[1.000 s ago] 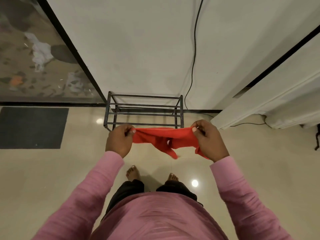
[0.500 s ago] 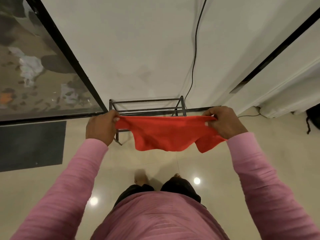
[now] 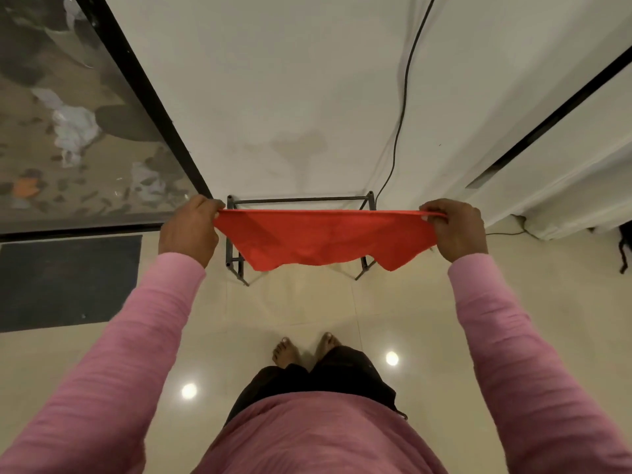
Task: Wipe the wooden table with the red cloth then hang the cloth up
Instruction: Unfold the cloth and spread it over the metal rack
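Two hands, left hand and right hand, fingers pinched on red cloth stretched taut above metal rack; risk: uneven release lets cloth slide off rail to floor.

The cloth is plain red-orange, and the sleeves and top are pink with faint ribbing. The rack and cable are black, the wall off-white, the floor glossy cream, and the mat at left dark grey.

Cloth stretched between both hands, before the rack against the wall.
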Demonstrator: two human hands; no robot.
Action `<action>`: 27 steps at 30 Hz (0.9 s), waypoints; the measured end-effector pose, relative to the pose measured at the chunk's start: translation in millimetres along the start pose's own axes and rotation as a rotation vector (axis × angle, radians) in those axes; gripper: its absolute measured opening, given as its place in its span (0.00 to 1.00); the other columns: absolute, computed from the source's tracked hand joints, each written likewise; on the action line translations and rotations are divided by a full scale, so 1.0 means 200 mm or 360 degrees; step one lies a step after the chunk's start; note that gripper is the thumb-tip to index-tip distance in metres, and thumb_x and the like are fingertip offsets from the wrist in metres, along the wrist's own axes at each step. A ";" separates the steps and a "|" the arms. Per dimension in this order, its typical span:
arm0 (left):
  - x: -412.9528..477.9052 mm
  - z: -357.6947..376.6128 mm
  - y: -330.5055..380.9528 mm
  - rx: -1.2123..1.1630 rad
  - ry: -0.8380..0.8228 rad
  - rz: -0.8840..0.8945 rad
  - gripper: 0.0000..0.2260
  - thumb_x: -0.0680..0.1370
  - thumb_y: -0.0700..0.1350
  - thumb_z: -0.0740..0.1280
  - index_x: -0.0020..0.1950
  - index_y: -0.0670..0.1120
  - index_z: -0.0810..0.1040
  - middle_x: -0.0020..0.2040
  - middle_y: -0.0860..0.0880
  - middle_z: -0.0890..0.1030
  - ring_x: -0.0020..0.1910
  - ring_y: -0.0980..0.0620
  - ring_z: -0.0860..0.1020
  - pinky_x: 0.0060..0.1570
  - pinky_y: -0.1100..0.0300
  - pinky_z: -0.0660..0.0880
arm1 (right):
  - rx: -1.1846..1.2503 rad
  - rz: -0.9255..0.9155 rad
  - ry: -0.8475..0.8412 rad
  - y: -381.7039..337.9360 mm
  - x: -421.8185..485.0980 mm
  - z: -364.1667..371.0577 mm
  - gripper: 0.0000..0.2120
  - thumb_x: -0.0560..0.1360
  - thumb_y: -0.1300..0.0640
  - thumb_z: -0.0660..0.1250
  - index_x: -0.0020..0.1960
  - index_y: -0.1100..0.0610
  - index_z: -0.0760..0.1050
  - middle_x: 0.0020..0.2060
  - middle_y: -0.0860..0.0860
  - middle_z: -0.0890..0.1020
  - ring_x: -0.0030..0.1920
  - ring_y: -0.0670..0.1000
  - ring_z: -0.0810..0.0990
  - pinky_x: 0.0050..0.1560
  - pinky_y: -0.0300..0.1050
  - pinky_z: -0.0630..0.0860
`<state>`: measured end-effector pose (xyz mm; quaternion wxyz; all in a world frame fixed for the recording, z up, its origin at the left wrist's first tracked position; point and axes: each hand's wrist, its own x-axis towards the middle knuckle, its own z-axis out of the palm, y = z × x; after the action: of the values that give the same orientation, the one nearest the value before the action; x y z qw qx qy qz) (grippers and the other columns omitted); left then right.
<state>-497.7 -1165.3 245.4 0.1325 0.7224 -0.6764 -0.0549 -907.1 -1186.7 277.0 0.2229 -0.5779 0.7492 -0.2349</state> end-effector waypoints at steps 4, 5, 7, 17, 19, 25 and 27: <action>0.12 0.05 -0.04 -0.0295 -0.0001 -0.0368 0.09 0.80 0.41 0.61 0.52 0.50 0.80 0.49 0.47 0.81 0.42 0.44 0.79 0.41 0.51 0.76 | 0.0352 0.0180 -0.0008 0.02 0.15 0.06 0.04 0.71 0.62 0.71 0.44 0.54 0.81 0.38 0.53 0.81 0.43 0.55 0.79 0.44 0.46 0.76; 0.15 0.07 -0.04 -0.0573 -0.0037 -0.0516 0.09 0.81 0.41 0.60 0.50 0.50 0.78 0.48 0.47 0.81 0.39 0.46 0.80 0.40 0.52 0.78 | 0.0467 0.0229 -0.0048 0.02 0.18 0.09 0.03 0.71 0.62 0.71 0.44 0.57 0.81 0.38 0.55 0.81 0.41 0.56 0.79 0.44 0.49 0.79; 0.20 0.14 -0.04 -0.1148 -0.0106 -0.0819 0.11 0.81 0.37 0.58 0.45 0.51 0.75 0.45 0.45 0.81 0.34 0.49 0.82 0.34 0.54 0.80 | 0.0558 0.0223 -0.0094 0.05 0.24 0.14 0.03 0.71 0.63 0.72 0.45 0.60 0.80 0.38 0.57 0.80 0.40 0.55 0.78 0.44 0.49 0.78; 0.34 0.56 -0.12 -0.1295 0.0182 -0.1044 0.09 0.82 0.39 0.60 0.47 0.53 0.74 0.49 0.46 0.80 0.38 0.50 0.83 0.40 0.59 0.81 | 0.0409 0.0106 -0.0299 0.27 0.53 0.50 0.01 0.74 0.57 0.69 0.45 0.54 0.79 0.36 0.45 0.79 0.37 0.41 0.75 0.38 0.26 0.71; 0.34 0.62 -0.13 -0.1256 0.0261 -0.1028 0.10 0.81 0.41 0.60 0.45 0.55 0.74 0.47 0.48 0.80 0.37 0.51 0.83 0.39 0.59 0.81 | 0.0418 0.0095 -0.0304 0.30 0.57 0.56 0.01 0.74 0.57 0.69 0.45 0.53 0.78 0.36 0.43 0.79 0.36 0.37 0.76 0.35 0.21 0.68; 0.36 0.80 -0.18 -0.1264 0.0347 -0.0983 0.07 0.81 0.40 0.61 0.48 0.50 0.76 0.47 0.47 0.80 0.39 0.48 0.82 0.42 0.57 0.81 | 0.0479 0.0119 -0.0315 0.42 0.64 0.73 0.03 0.75 0.57 0.68 0.47 0.52 0.79 0.38 0.42 0.80 0.39 0.37 0.76 0.43 0.33 0.71; 0.35 0.87 -0.20 -0.1299 0.0333 -0.0983 0.06 0.81 0.40 0.61 0.49 0.49 0.77 0.48 0.45 0.80 0.42 0.47 0.83 0.44 0.58 0.81 | 0.0479 0.0122 -0.0320 0.45 0.67 0.79 0.02 0.75 0.57 0.68 0.47 0.52 0.79 0.38 0.44 0.80 0.41 0.43 0.76 0.45 0.37 0.72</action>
<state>-498.0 -1253.9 75.3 0.4479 0.7793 -0.3386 -0.2781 -912.0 -1310.7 89.0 0.3893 -0.5297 0.7009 -0.2768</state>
